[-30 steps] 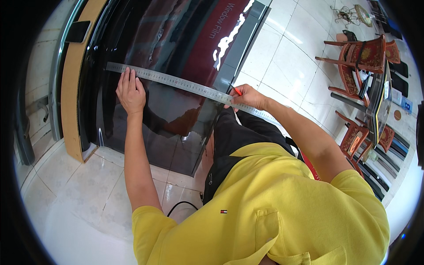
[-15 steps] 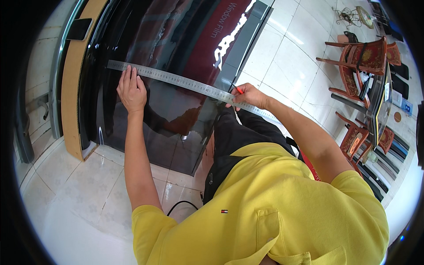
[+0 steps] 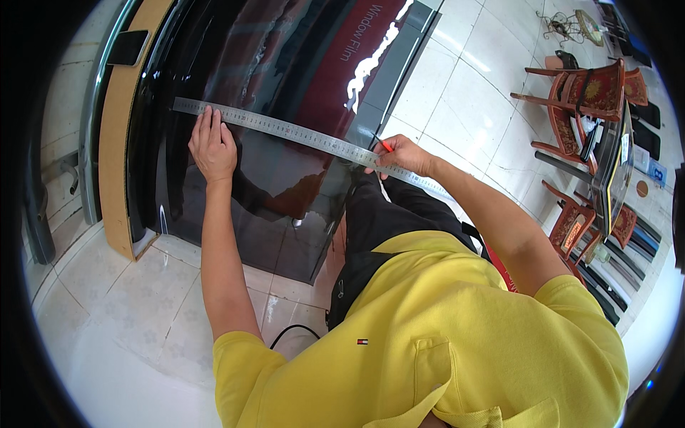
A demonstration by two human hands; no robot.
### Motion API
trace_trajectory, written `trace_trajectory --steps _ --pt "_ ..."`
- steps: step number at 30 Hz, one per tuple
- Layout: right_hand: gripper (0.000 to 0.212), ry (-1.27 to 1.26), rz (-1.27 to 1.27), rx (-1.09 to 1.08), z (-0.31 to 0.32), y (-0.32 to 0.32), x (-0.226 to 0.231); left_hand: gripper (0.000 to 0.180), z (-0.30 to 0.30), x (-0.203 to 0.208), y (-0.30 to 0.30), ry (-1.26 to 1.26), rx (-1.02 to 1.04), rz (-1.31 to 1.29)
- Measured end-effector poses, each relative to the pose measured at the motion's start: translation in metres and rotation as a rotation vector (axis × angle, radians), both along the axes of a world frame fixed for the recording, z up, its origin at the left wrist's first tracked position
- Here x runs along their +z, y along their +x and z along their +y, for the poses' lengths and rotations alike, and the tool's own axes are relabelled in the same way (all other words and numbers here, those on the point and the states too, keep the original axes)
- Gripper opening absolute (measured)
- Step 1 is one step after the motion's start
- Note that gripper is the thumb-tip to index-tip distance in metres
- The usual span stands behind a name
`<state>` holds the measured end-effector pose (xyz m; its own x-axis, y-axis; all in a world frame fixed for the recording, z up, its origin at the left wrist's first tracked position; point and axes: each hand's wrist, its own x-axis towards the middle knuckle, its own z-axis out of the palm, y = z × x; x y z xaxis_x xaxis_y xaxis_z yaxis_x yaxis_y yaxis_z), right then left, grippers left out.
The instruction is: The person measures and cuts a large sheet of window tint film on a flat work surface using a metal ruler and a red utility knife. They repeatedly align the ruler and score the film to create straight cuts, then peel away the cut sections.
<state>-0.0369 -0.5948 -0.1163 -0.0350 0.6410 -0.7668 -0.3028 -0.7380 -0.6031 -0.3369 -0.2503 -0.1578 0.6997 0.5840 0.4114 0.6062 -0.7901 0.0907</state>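
Observation:
A long metal ruler [image 3: 285, 130] lies slantwise across a dark, glossy, see-through film [image 3: 264, 214] and sticks out past its right edge. My left hand [image 3: 212, 146] rests on the film near the ruler's left end, fingers stretched out and fingertips on the ruler. At the film's right edge, my right hand [image 3: 401, 157] is closed on a slim red-handled knife [image 3: 386, 144], its thin tip pointing up and left by the ruler's upper edge. Some right-hand fingers also touch the ruler; others are partly hidden beneath it.
A black phone [image 3: 128, 48] lies on the cardboard strip [image 3: 116, 143] at the left. Under the film, a dark red printed panel [image 3: 349, 43] shows through. Carved wooden chairs [image 3: 592, 89] and a table stand on the tiled floor [image 3: 457, 85] to the right.

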Motion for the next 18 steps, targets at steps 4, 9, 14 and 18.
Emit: trace_trajectory --steps 4,9,14,18 --pt "0.012 0.017 -0.026 0.003 -0.0005 -0.0008 -0.0006 0.035 0.0001 0.0004 0.0009 0.005 -0.004 -0.011" --pt "0.012 0.007 -0.072 -0.005 0.0023 -0.0026 -0.0041 0.035 0.0002 0.0007 0.0010 0.005 -0.006 -0.023" --pt "0.022 -0.001 -0.100 0.048 0.0049 -0.0015 -0.0012 0.035 0.0005 -0.0004 0.0009 -0.001 -0.002 -0.032" --pt "0.022 -0.022 -0.091 0.050 0.0066 -0.0005 0.0014 0.035 0.0020 -0.0006 0.0007 0.005 -0.003 -0.030"
